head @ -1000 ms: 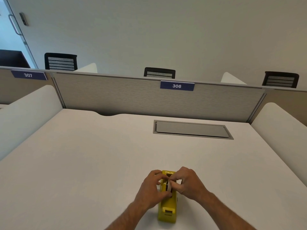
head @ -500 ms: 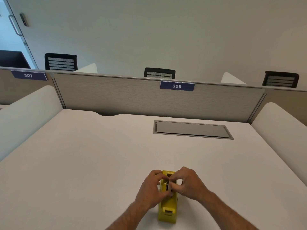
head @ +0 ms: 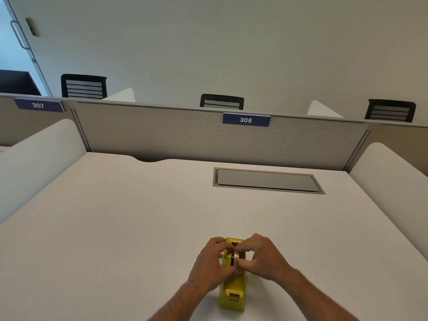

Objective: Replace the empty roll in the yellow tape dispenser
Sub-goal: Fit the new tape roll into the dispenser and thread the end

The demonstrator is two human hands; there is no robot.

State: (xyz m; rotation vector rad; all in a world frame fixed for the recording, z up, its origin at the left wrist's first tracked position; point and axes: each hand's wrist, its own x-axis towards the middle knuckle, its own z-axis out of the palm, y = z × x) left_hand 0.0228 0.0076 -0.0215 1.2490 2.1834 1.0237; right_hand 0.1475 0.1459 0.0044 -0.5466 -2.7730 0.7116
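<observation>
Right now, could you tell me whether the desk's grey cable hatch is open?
No, the grey cable hatch lies shut, flush with the desk.

The yellow tape dispenser [head: 233,290] stands on its base near the front edge of the table, its long axis pointing away from the viewer. Its cutter end, with a small grey part, is the nearer end. In the open slot at its far half sits a pale roll [head: 236,257], standing on edge. Fingers cover much of the roll, so it is unclear whether tape is on it.
</observation>
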